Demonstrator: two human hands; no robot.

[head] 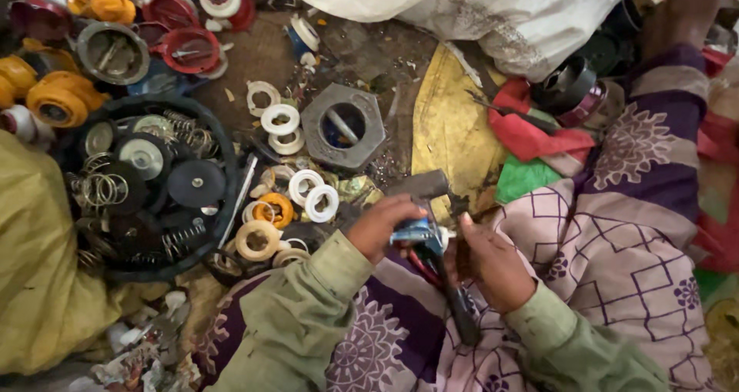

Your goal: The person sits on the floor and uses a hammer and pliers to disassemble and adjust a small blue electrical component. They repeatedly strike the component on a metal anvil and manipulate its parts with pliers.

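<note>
My left hand (379,226) grips a small blue and white part (418,232) over my lap. My right hand (491,263) is closed around a dark tool (454,303) whose handle runs down across my patterned cloth. The two hands meet at the blue part, just below a grey hammer head (421,184). Both sleeves are olive green. What the fingers cover of the part is hidden.
A round black tray (223,142) at left holds springs, discs and washers. White and orange rings (300,184) lie beside a large grey hexagonal nut (343,126). Red and yellow caps fill the top left. A yellow sheet (450,126), red and green cloths and a white sack lie beyond.
</note>
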